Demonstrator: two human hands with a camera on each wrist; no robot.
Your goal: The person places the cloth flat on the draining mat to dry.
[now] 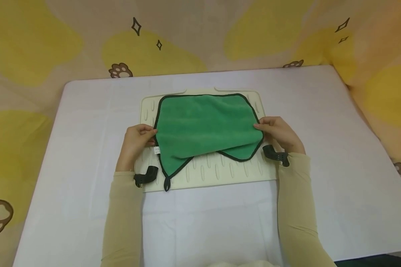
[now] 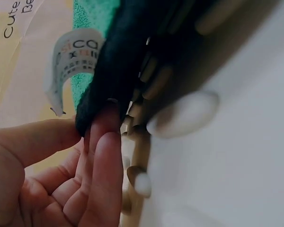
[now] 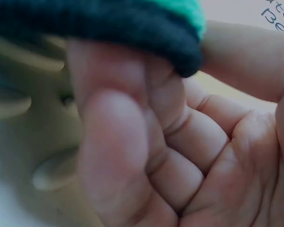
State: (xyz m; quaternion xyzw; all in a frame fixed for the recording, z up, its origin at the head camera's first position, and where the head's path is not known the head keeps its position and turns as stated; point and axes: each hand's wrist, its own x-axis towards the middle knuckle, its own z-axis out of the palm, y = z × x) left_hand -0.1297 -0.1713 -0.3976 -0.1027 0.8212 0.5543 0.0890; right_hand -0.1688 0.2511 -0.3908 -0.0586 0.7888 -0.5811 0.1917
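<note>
A green towel (image 1: 207, 124) with a dark edge lies spread and partly folded over a cream ridged mat (image 1: 203, 178). My left hand (image 1: 137, 142) pinches its left edge between thumb and fingers, just above a small white label (image 1: 157, 150). That printed label (image 2: 75, 61) curls out beside the dark trim (image 2: 113, 61) in the left wrist view. On the opposite side my right hand (image 1: 280, 131) pinches the right edge, thumb on top. The right wrist view has the dark trim (image 3: 99, 23) between thumb and fingers. A hanging loop (image 1: 167, 184) sticks out from the lower left corner.
The mat rests on a table with a white cover (image 1: 340, 167). Behind it hangs a yellow patterned cloth (image 1: 193, 33), which continues down both sides. Black wrist cameras sit on both wrists, the left camera (image 1: 147, 176) close over the mat.
</note>
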